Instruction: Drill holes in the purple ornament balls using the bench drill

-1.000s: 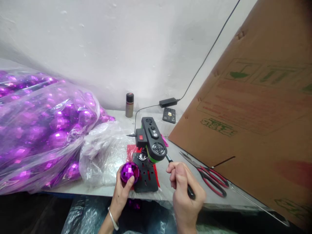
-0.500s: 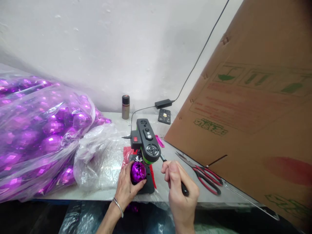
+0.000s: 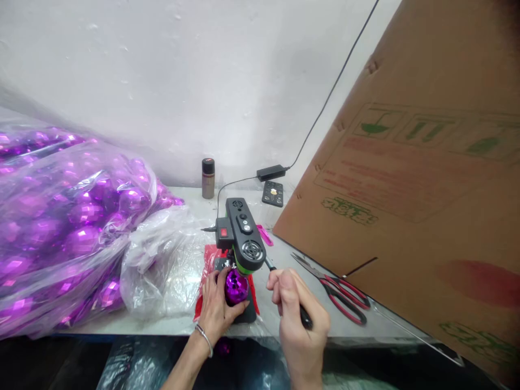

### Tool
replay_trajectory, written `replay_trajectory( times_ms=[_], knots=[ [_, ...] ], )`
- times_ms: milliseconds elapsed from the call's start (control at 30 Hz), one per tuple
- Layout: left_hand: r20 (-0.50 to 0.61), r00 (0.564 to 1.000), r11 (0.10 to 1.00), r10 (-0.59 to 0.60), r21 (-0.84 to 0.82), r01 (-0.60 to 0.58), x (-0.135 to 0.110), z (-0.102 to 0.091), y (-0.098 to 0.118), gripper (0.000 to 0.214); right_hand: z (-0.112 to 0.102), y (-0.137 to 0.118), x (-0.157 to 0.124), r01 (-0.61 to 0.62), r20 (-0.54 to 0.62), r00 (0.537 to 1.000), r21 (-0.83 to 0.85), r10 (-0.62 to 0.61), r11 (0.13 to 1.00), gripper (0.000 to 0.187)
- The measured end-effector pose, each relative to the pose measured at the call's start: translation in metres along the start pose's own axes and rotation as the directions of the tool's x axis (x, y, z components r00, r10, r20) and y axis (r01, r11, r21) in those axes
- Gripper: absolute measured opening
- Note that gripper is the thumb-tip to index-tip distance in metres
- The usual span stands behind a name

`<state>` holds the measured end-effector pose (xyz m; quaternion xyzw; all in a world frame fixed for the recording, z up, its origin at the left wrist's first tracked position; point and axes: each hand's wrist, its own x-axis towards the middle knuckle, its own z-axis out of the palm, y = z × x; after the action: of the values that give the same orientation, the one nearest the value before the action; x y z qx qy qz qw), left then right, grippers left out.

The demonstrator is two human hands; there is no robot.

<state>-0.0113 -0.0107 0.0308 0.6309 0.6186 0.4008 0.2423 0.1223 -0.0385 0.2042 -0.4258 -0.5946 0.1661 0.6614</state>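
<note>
My left hand [image 3: 219, 303], with a bracelet at the wrist, grips a shiny purple faceted ball [image 3: 236, 287] between thumb and fingers. The ball sits under the front end of a small black and green bench press [image 3: 247, 233], above its dark base [image 3: 247, 314]. A red power switch box is fixed to the machine's left side. My right hand [image 3: 303, 309] is closed around the black handle of a lever [image 3: 306, 318] whose metal rod runs up to the machine's right side. The spot where ball and machine meet is partly hidden by my fingers and the machine head.
A big clear bag of purple balls [image 3: 85, 216] fills the left, with crumpled plastic [image 3: 158, 265] beside it. Red-handled scissors [image 3: 339, 292] lie by a tall cardboard box [image 3: 406, 179] at right. Behind stand a bottle [image 3: 208, 181], a power adapter [image 3: 271, 173] and a dark flat case [image 3: 272, 194].
My left hand has shifted slightly right and turned the purple ball, bringing it closer under the machine head. My right hand stays on the lever handle, almost unmoved.
</note>
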Motion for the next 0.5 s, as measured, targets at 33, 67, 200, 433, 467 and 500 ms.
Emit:
replay_trajectory(
  times_ms=[33, 67, 200, 433, 467, 500],
  knots=[
    [0.009, 1.000, 1.000, 0.000, -0.030, 0.000, -0.001, 0.001, -0.001, 0.083, 0.000, 0.000, 0.000, 0.003, -0.003, 1.000, 0.002, -0.003, 1.000, 0.045],
    [0.020, 1.000, 0.998, 0.005, -0.070, -0.004, -0.001, 0.002, -0.002, 0.084, 0.000, 0.000, 0.000, 0.004, -0.006, 1.000, 0.003, -0.004, 1.000, 0.046],
    [0.047, 0.999, 0.974, -0.017, -0.226, 0.027, 0.001, 0.005, -0.001, 0.082, 0.002, 0.002, -0.001, 0.010, -0.015, 1.000, 0.014, -0.010, 1.000, 0.044],
    [0.050, 0.994, 0.958, -0.099, -0.267, 0.109, 0.002, 0.008, 0.005, 0.081, 0.001, 0.010, -0.010, 0.032, -0.049, 0.998, 0.034, -0.030, 0.999, 0.043],
    [0.052, 0.992, 0.955, -0.118, -0.266, 0.128, 0.001, 0.008, 0.005, 0.084, 0.001, 0.011, -0.011, 0.033, -0.056, 0.998, 0.036, -0.031, 0.999, 0.043],
    [0.054, 0.989, 0.952, -0.138, -0.267, 0.148, 0.000, 0.009, 0.005, 0.086, 0.002, 0.012, -0.012, 0.034, -0.062, 0.998, 0.040, -0.031, 0.999, 0.043]
  ],
)
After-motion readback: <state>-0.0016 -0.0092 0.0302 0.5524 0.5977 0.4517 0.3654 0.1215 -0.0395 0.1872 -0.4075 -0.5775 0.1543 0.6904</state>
